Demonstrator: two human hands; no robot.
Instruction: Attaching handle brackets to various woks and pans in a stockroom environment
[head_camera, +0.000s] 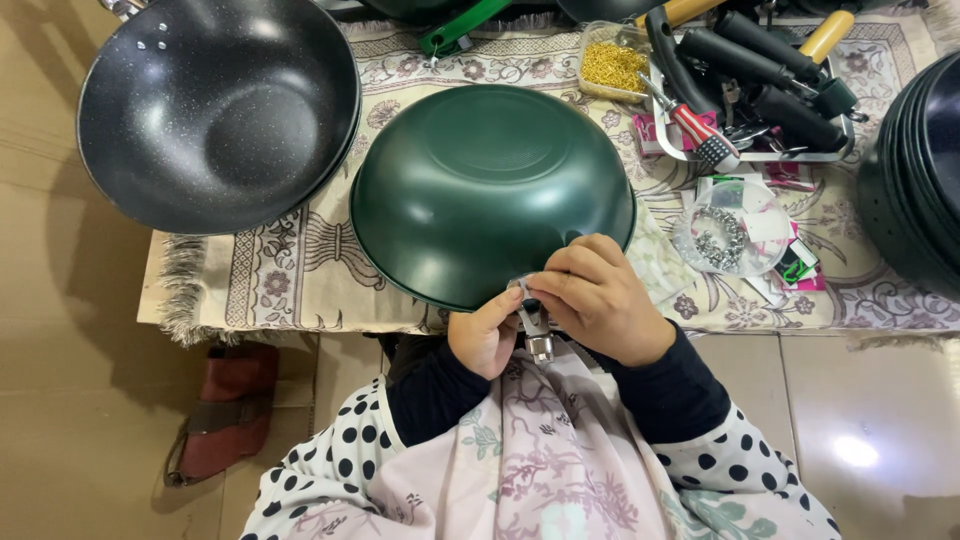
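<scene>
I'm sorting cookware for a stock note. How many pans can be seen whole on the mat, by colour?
Green pan, upside down, both hands at its rim: 1
Black speckled pan, open side up: 1
Total: 2
The dark stack at the right edge is cut off, so not counted.

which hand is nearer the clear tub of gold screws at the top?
Right. The right hand sits at the near rim of the upturned green pan, more or less below the tub of gold screws. The left hand is lower and further left, so further away.
</scene>
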